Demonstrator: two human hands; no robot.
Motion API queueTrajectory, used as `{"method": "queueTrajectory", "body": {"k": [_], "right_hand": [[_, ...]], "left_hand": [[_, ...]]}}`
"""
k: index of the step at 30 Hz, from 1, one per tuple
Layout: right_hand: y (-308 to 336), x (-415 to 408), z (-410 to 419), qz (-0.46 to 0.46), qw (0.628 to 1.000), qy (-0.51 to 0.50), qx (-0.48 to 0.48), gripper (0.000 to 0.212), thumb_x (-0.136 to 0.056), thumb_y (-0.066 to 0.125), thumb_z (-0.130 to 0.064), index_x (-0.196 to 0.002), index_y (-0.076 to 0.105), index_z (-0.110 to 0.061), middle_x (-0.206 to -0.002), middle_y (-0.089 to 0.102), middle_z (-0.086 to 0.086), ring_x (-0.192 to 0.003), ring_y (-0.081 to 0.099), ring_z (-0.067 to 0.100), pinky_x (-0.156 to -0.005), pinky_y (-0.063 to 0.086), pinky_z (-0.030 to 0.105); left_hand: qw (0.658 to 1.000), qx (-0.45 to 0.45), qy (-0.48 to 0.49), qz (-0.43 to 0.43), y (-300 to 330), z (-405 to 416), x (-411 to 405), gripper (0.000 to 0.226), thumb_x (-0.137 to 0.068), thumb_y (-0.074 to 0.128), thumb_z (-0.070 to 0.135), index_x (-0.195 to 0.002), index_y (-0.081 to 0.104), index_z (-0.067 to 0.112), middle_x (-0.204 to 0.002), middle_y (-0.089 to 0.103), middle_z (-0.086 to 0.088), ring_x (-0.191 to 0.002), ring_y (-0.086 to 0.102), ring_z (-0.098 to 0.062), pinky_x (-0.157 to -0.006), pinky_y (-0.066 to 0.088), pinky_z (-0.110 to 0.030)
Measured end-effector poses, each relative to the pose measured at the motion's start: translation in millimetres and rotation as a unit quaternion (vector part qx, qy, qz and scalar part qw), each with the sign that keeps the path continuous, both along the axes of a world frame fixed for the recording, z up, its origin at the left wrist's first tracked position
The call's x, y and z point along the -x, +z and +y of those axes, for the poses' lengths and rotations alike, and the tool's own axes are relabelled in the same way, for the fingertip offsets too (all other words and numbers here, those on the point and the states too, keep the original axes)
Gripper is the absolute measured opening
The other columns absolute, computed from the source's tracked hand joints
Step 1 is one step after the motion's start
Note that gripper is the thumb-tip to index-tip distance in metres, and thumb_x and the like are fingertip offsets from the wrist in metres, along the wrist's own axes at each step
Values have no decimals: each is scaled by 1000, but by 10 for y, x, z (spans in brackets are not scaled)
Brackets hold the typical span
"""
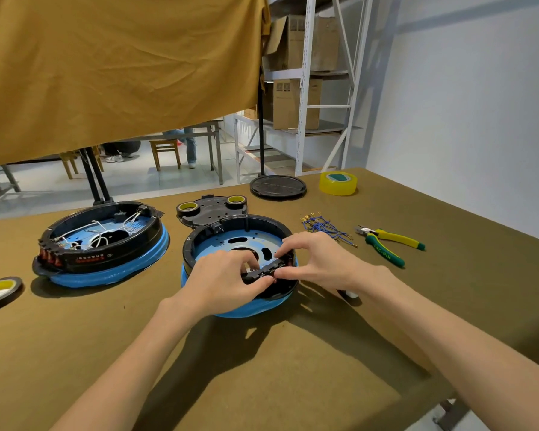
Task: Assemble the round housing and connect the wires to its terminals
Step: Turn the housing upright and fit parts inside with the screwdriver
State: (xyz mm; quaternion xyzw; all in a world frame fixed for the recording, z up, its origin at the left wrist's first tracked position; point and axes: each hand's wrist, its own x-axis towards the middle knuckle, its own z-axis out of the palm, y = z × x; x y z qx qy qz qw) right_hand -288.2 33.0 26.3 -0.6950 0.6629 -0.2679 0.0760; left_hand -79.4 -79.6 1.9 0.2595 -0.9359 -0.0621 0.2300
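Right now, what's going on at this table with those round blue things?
A person is putting together a round housing. Both hands, left hand and right hand, pinch a black terminal strip at its near rim. No wires are in it yet; the blue wires lie loose to its right, beside the pliers. A second housing to its left already holds white wiring.

The round housing [231, 241] is showing a black rim over blue, the wires [324, 227] blue, the pliers [392, 244] yellow and green.
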Motion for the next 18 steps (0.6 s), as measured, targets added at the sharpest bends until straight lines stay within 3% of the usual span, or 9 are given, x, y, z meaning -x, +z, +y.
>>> {"method": "queueTrajectory", "body": {"k": [4,7,9,11,13,15,18], "right_hand": [[-68,-50,28,40,999,13,13,54,-85,73,-57,-132,63,-34,-109,63,-18,-106,48,0,-91,46,29],[-26,-6,-4,64,997,21,25,71,-81,73,-65,-142,53,-35,-112,63,-17,-111,47,0,-98,38,23],[4,58,-76,87,996,24,-4,66,-78,69,-73,-127,65,-28,-129,63,-9,-132,44,7,-116,33,35],[3,86,-137,72,997,21,-35,54,-74,66,-77,-95,72,-27,-132,65,-2,-138,44,15,-119,33,46],[-55,90,-181,58,998,29,-8,51,-73,69,-74,-80,69,-24,-105,69,-1,-107,60,16,-93,51,45],[-103,72,-214,50,998,38,29,50,-74,75,-67,-75,68,-18,-82,61,-3,-82,54,13,-70,46,36],[-136,52,-243,39,997,40,49,50,-74,79,-63,-71,68,-14,-75,59,0,-78,50,16,-67,40,33]], "left_hand": [[999,-30,-14,-20,24,-72,-92,63,-75,38,87,-110,65,42,-75,61,25,-74,61,1,-61,43,-20],[998,-45,-14,-40,32,-101,-134,71,-70,34,95,-112,64,46,-85,60,24,-85,62,-3,-75,51,-26],[999,-36,-6,-40,31,-100,-111,80,-66,32,102,-112,65,46,-87,63,23,-85,62,-1,-76,53,-26],[1000,-12,-5,-21,16,-98,-90,84,-66,29,104,-111,67,45,-81,64,23,-77,62,0,-67,51,-22],[1000,3,-14,3,10,-91,-97,80,-71,31,100,-112,69,44,-65,58,22,-65,58,3,-54,40,-19],[1000,11,-22,16,18,-94,-122,74,-76,36,95,-113,72,42,-54,49,19,-60,55,4,-50,27,-17],[999,16,-33,21,37,-103,-152,70,-79,41,90,-113,75,40,-52,44,20,-70,55,11,-48,22,-15]]}}
